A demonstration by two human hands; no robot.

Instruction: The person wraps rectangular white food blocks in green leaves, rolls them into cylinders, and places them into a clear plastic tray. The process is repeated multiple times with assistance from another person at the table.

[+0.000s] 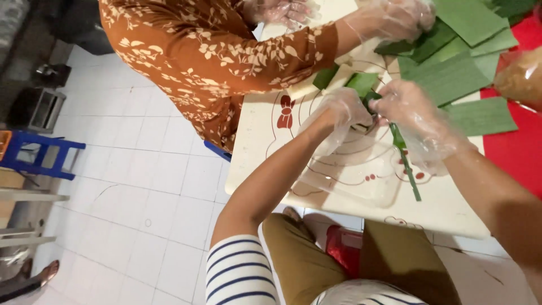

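Both my hands wear clear plastic gloves over a cream table [344, 186]. My left hand [341, 110] and my right hand [415, 110] together grip a small green leaf-wrapped parcel [367, 93]. A long green strip [403, 158] hangs from the parcel toward the table's near edge. What lies inside the parcel is hidden by my fingers.
A person in a brown flowered top [220, 51] works across the table, gloved hands on cut green leaf pieces [451, 73]. A red surface [516, 152] lies at the right, with a clear bag of brown filling [522, 79]. A blue stool [39, 152] stands on white floor tiles.
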